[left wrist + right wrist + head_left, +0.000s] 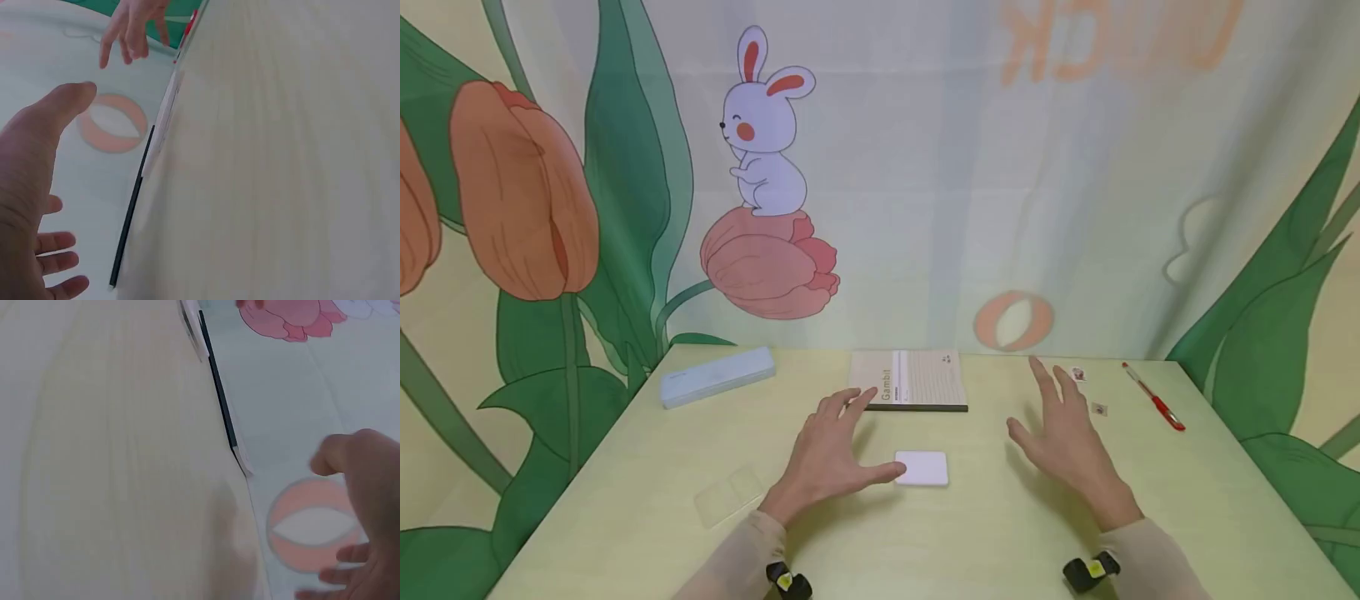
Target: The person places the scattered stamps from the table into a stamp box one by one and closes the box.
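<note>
Both hands hover over the pale table with fingers spread and nothing held. My left hand is left of a small white rectangular piece, its thumb overlapping that piece's left edge in the head view; whether they touch I cannot tell. Behind lies a beige notebook marked "Gambit", its dark spine facing me. To the right, my right hand is nearest to two small stamp-like pieces. In the wrist views, the left hand and right hand show thumbs apart from the fingers.
A light blue case lies at the back left. Nearer on that side is a clear flat plastic piece. A red pen lies at the far right. A printed curtain hangs behind the table's back edge.
</note>
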The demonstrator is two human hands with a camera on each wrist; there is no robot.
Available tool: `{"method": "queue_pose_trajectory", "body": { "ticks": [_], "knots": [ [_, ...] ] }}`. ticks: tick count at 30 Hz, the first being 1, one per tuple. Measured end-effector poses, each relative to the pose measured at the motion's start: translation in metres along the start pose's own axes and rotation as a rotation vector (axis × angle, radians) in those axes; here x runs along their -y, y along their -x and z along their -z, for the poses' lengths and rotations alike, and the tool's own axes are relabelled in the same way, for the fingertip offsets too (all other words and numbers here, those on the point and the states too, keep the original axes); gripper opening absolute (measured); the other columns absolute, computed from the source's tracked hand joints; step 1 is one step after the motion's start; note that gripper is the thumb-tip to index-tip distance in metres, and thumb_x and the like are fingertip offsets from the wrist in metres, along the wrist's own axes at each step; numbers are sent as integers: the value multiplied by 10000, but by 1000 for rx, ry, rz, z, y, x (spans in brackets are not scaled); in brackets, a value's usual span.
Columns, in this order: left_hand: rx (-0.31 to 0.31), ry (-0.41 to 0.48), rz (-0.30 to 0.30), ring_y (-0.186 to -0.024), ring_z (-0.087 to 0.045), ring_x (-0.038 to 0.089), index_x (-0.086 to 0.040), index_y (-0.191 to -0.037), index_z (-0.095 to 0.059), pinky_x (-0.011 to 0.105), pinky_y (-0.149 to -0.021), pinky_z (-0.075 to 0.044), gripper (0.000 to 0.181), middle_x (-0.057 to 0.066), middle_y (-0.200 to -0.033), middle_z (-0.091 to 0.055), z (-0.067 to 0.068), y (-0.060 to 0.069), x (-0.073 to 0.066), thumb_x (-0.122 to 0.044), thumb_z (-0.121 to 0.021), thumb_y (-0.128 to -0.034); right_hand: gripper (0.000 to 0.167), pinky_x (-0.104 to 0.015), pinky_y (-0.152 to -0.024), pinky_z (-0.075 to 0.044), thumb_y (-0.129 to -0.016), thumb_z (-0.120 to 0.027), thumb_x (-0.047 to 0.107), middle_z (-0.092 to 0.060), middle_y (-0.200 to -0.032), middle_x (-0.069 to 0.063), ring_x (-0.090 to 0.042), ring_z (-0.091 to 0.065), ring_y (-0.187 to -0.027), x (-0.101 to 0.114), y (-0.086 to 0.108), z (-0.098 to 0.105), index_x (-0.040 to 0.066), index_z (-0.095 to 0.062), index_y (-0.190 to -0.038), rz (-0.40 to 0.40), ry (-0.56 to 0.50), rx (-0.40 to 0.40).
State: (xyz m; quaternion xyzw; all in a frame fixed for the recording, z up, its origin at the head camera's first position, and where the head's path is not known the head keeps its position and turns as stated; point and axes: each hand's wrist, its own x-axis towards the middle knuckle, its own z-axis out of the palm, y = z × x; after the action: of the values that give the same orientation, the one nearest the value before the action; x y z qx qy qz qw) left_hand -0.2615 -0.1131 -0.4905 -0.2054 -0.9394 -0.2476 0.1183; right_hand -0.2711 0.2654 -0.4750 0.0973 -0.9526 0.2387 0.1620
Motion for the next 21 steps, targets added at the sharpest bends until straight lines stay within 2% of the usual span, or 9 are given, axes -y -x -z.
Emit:
{"method": "queue_pose_trajectory", "body": {
  "ticks": [4,8,14,18,21],
  "knots": [
    [72,150,-26,-1343,-578,291,-194,-1608,-585,553,-1104,-503,945,83,-1434,-626,-7,3,2,-689,-848,-847,787,-670,-998,-553,-1056,-732,190,-563,-1514,-307,-502,-602,-1336,-13,-3,5,29,-341,-1720,-4,-205,-69],
    [137,262,-40,-1236,-600,255,-163,-1525,-664,511,-1063,-510,801,74,-1293,-641,-14,5,4,-554,-887,-863,675,-464,-890,-606,-1060,-754,186,-695,-1344,-232,-401,-703,-1168,-30,-4,12,28,-466,-1650,-11,-247,-105],
    [147,236,-86,-1218,-536,183,-186,-1448,-723,471,-1058,-416,733,4,-1260,-645,-28,7,10,-544,-917,-839,632,-164,-819,-496,-1048,-802,220,-706,-1312,-206,-350,-692,-1128,-61,-10,20,50,-539,-1597,-42,-266,-142],
    [157,193,-102,-1221,-491,175,-215,-1410,-748,454,-1038,-377,678,-23,-1299,-624,-31,9,10,-548,-909,-841,625,-120,-809,-455,-1054,-796,269,-690,-1328,-191,-326,-654,-1146,-80,-17,28,86,-553,-1601,-77,-283,-148],
    [156,171,-116,-1228,-483,181,-231,-1408,-751,445,-1033,-374,612,-21,-1323,-607,-30,8,9,-511,-881,-880,656,-135,-769,-483,-1073,-764,349,-655,-1365,-198,-325,-624,-1167,-91,-24,35,97,-525,-1629,-112,-284,-126]
  ]
}}
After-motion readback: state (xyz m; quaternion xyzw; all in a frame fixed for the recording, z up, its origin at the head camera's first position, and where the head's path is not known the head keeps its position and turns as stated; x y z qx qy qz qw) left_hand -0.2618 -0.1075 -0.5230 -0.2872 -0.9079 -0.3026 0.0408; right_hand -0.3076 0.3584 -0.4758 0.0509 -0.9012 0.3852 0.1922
